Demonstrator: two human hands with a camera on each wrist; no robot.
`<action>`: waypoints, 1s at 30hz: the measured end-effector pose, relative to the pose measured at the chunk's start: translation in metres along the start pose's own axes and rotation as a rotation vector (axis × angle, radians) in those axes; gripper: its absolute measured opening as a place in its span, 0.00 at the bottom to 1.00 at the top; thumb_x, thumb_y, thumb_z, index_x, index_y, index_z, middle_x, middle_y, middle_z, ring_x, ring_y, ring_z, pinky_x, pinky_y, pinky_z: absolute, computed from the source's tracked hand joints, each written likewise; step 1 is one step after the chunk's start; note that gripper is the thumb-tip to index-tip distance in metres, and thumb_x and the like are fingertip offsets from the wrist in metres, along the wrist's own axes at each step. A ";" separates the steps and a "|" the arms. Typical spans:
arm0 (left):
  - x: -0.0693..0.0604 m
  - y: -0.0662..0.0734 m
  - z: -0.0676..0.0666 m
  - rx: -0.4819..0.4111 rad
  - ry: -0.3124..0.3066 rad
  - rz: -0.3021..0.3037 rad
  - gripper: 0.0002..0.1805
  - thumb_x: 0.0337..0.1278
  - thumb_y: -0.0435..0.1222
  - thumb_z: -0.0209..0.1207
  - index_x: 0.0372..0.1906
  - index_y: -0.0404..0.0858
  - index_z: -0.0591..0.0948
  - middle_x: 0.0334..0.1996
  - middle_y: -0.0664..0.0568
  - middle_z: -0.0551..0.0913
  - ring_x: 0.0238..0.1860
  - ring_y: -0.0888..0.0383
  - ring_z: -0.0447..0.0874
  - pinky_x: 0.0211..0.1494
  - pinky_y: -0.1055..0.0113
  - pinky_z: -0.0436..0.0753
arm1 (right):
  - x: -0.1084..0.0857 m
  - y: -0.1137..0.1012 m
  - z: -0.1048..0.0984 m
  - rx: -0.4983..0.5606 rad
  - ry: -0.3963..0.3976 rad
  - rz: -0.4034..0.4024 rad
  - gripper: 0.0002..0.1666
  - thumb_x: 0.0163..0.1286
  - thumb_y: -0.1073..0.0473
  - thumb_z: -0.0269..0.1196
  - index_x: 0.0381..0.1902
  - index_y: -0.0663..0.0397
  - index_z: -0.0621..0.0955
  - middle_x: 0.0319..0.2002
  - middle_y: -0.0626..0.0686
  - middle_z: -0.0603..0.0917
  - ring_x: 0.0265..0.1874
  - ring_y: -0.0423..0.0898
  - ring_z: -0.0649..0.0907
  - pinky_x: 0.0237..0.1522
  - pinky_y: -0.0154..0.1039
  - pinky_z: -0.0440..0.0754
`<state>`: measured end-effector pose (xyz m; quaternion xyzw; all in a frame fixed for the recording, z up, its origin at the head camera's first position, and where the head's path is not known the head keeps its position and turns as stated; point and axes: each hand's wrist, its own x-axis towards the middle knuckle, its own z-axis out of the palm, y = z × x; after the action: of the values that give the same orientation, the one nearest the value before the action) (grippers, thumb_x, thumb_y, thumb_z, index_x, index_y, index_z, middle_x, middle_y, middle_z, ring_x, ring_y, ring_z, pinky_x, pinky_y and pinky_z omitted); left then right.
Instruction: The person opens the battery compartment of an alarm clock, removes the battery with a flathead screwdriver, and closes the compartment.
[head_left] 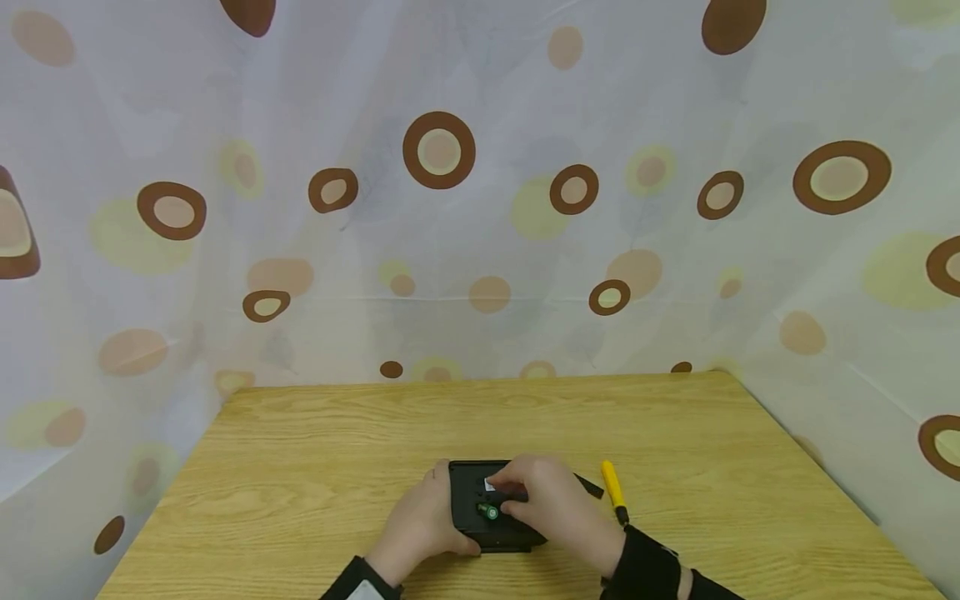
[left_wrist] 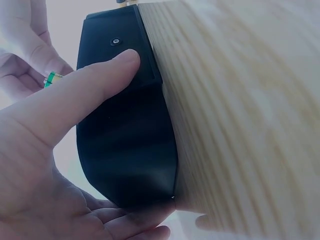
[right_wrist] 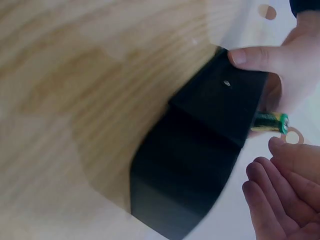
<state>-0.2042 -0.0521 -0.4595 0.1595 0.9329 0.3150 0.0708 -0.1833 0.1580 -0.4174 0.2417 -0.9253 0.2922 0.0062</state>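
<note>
The left hand (head_left: 426, 517) is clamped on a black plastic device (head_left: 468, 533), its thumb pressed along the near side and its fingers round the left end and far side. The device sits directly in that grip and extends rightward from it. On the near side, just past the thumb tip, a small recessed screw (left_wrist: 116, 42) shows in the left wrist view.

Right of the grip, a green cylindrical battery (head_left: 489, 511) projects at a tilt from the device's upper face. A small white label (head_left: 489, 484) lies on that face, a little farther from the person than the battery.

The right hand (head_left: 551, 500) is over the device's right part, fingers bent, thumb and index tips apart and just beside the battery; whether either touches it cannot be told.

Farther right of the grip, past the right hand, a narrow black piece (head_left: 590, 486) shows, partly hidden by that hand. Beyond it lies a yellow-handled tool (head_left: 612, 487), its lower end reaching the right wrist's black band (head_left: 641, 567). Under everything spreads the wood-grain tabletop (head_left: 315, 450), with a spotted cloth (head_left: 480, 233) behind it.
</note>
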 end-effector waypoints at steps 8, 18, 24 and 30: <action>-0.001 0.001 -0.001 -0.010 0.002 -0.002 0.62 0.27 0.42 0.90 0.70 0.22 0.66 0.58 0.31 0.82 0.54 0.38 0.86 0.57 0.43 0.85 | 0.000 0.001 0.010 -0.007 -0.071 -0.033 0.19 0.62 0.66 0.78 0.51 0.52 0.91 0.47 0.49 0.92 0.45 0.45 0.90 0.47 0.37 0.88; -0.001 -0.001 -0.001 -0.008 0.007 0.004 0.61 0.27 0.43 0.90 0.68 0.22 0.67 0.58 0.30 0.82 0.52 0.38 0.87 0.56 0.44 0.86 | 0.004 -0.003 0.016 -0.008 -0.079 -0.050 0.20 0.62 0.65 0.78 0.52 0.52 0.91 0.49 0.49 0.93 0.49 0.48 0.90 0.50 0.40 0.88; -0.002 -0.001 0.000 -0.019 0.017 0.012 0.60 0.26 0.42 0.90 0.67 0.23 0.68 0.57 0.31 0.83 0.51 0.39 0.87 0.54 0.44 0.86 | 0.004 -0.004 0.020 -0.037 -0.063 -0.067 0.18 0.62 0.64 0.78 0.51 0.50 0.92 0.47 0.47 0.93 0.49 0.47 0.90 0.51 0.40 0.88; -0.002 0.000 0.000 -0.018 0.022 0.007 0.61 0.26 0.43 0.90 0.67 0.21 0.68 0.57 0.30 0.83 0.50 0.39 0.88 0.53 0.44 0.86 | 0.004 -0.004 0.020 -0.080 -0.051 -0.091 0.16 0.62 0.64 0.78 0.48 0.48 0.93 0.46 0.46 0.94 0.51 0.48 0.90 0.54 0.45 0.89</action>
<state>-0.2020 -0.0531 -0.4590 0.1587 0.9302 0.3253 0.0606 -0.1827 0.1425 -0.4318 0.2905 -0.9241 0.2481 0.0058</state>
